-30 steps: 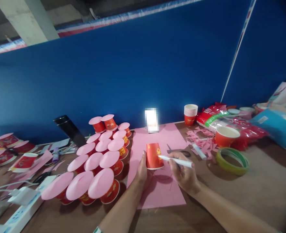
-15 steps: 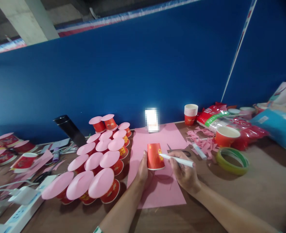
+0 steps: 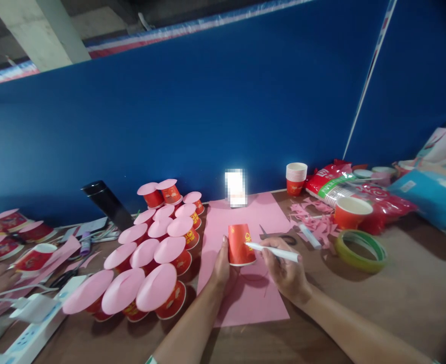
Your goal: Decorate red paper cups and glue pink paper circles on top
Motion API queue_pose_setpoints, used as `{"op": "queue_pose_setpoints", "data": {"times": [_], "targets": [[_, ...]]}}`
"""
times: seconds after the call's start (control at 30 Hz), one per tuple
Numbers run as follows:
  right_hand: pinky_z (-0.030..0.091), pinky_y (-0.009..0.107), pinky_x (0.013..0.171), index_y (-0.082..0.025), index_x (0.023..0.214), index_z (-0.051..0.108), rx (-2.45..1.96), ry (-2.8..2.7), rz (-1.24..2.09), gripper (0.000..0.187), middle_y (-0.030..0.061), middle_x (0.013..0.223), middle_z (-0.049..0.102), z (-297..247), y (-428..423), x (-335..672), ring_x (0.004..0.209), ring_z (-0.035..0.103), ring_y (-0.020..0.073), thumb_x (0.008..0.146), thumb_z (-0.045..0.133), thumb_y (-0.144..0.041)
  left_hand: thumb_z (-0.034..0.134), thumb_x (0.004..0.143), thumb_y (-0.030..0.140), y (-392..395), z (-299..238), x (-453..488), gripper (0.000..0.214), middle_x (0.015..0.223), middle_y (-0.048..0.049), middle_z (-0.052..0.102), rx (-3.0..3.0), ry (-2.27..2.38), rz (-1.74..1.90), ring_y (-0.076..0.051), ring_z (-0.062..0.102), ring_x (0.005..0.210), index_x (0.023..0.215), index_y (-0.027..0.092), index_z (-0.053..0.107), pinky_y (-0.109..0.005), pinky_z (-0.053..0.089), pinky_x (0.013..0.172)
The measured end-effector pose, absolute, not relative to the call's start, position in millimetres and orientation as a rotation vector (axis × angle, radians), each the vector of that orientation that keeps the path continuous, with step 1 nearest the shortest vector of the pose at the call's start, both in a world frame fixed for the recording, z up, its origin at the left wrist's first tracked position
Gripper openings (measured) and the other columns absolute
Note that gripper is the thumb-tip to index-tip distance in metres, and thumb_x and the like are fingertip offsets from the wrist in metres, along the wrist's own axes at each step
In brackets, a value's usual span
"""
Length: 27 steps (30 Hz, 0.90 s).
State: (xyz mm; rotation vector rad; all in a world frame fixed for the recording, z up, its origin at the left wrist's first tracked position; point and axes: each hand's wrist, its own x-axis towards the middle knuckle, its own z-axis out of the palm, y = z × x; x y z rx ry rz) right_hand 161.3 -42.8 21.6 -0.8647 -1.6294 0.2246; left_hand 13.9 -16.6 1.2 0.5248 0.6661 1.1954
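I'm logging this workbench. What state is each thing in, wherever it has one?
Red cup: upside down, held in the left hand
White pen: held in the right hand, tip at the cup's side
Disc-topped cups: upside down, pink discs on top
Cup stack: nested, mouths up
Loose cup at right: mouth up
Pink sheet: lying flat
Tape roll: lying flat
Scissors: partly hidden; open or shut unclear

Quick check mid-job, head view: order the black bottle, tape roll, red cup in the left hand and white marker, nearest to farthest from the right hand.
1. White marker: held in the right hand.
2. Red cup: just left, in the left hand.
3. Tape roll: off to the right.
4. Black bottle: far left, beyond the capped cups.
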Motion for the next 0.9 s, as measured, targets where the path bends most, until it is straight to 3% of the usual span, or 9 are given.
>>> {"op": "queue_pose_setpoints", "data": {"times": [0.37,0.9], "targets": [[0.047,0.021,0.059,-0.019,0.086,0.057,-0.939,-1.581,0.249,0.009,0.0001,0.069,0.058,19.4,-39.5,162.7,0.06,0.058,0.011,0.088,0.049,-0.017,0.047,0.082,0.058,-16.3,-2.9,14.3,0.06,0.103,-0.0152,0.068,0.563,0.636,1.199,-0.03,0.061,0.102,0.113,0.009,0.06,-0.044,0.038,0.099],[0.046,0.024,0.054,-0.019,0.083,0.058,-0.881,-1.624,0.306,0.011,0.0004,0.067,0.059,23.2,-48.5,159.9,0.055,0.054,0.0116,0.086,0.048,-0.017,0.047,0.084,0.053,-13.7,-1.0,11.5,0.05,0.096,-0.015,0.068,0.535,0.654,1.178,-0.029,0.062,0.097,0.102,0.009,0.062,-0.04,0.045,0.089]]}}
